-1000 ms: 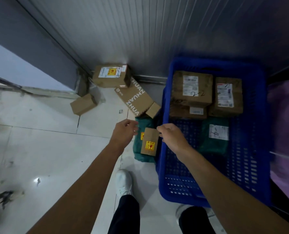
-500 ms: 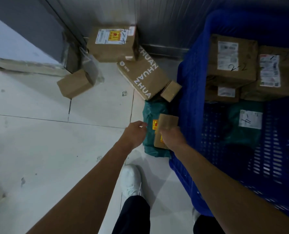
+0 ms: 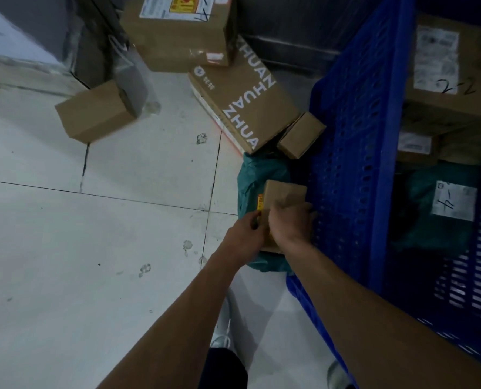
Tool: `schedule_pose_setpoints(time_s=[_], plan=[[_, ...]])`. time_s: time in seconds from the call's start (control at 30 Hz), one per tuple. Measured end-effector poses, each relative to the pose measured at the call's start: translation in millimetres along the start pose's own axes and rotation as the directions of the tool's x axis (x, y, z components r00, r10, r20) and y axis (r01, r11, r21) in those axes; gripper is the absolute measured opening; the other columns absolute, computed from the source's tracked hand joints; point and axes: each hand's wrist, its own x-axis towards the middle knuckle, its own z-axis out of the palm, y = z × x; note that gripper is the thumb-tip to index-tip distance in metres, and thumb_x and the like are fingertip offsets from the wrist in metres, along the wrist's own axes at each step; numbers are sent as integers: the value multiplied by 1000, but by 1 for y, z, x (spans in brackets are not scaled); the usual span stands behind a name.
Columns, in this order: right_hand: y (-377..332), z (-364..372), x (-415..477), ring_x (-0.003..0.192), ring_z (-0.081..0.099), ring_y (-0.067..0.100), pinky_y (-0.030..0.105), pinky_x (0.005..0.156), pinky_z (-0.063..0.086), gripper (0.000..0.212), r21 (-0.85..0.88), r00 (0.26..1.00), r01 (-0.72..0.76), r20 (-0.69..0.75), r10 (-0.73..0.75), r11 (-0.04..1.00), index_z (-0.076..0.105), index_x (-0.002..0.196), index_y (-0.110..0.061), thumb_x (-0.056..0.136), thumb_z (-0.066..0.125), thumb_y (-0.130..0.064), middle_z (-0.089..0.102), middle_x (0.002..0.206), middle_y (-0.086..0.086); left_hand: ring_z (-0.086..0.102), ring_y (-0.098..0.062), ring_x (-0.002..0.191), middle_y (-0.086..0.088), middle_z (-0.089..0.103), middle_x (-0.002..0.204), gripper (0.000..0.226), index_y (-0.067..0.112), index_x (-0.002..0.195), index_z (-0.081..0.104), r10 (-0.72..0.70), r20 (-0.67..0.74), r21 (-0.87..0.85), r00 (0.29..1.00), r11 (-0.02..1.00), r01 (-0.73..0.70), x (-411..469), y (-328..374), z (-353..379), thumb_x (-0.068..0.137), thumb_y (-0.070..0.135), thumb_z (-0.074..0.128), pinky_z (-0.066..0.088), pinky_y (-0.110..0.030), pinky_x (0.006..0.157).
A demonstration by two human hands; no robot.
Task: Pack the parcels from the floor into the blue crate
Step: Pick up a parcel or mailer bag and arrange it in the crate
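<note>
Head cam: the small cardboard box (image 3: 282,199) sits just right of centre in the frame, on top of the green mailer bag (image 3: 257,175) on the floor. It's right up against the outer wall of the blue crate (image 3: 351,136), not inside it yet. The right hand (image 3: 289,224) has its fingers curled over the box's near end. The left hand (image 3: 246,234) is on the box's left edge by the yellow sticker, fingers curled in, thumb at the edge. Half a second back only the right hand had the box, and the left was floating a bit off to the side. Both forearms come up from the bottom edge and meet at the box, backs of the hands facing the camera.
</note>
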Motion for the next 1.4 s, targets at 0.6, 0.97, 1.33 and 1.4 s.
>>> schedule_pose_setpoints(time_s=[0.6, 0.97, 1.33, 1.4], plan=[[-21, 12, 4, 103, 60, 19, 39, 95, 51, 30, 78, 875, 234, 417, -245, 969, 68, 121, -23, 99, 47, -24, 67, 112, 1, 57, -29, 118, -8, 53, 131, 133, 15, 144, 28, -172, -256, -21, 951, 985, 173, 15, -11, -52, 34, 72, 76, 52, -50, 100], [-50, 49, 15, 114, 60, 27, 35, 94, 48, 37, -7, 901, 372, 241, -360, 928, 57, 133, -18, 100, 48, -33, 64, 127, 7, 49, -39, 127, -16, 43, 136, 103, 4, 139, 28, -202, -477, 76, 855, 960, 269, 41, -35, -81, 69, 51, 86, 46, -47, 100], [-25, 30, 28, 117, 54, 35, 40, 89, 44, 43, -121, 928, 360, -60, -368, 925, 45, 138, -12, 97, 52, -25, 47, 139, 12, 48, -35, 130, -17, 45, 142, 86, 4, 144, 35, 190, -623, 417, 759, 902, 117, 28, -35, -83, 81, 43, 77, 42, -46, 110], [-21, 22, 29, 118, 53, 37, 43, 89, 45, 48, -130, 945, 296, -104, -310, 946, 42, 139, -9, 97, 54, -27, 43, 140, 14, 54, -29, 120, -13, 53, 132, 57, 6, 134, 48, 386, -576, 510, 720, 858, -52, 17, -20, -72, 88, 33, 68, 46, -40, 103]])
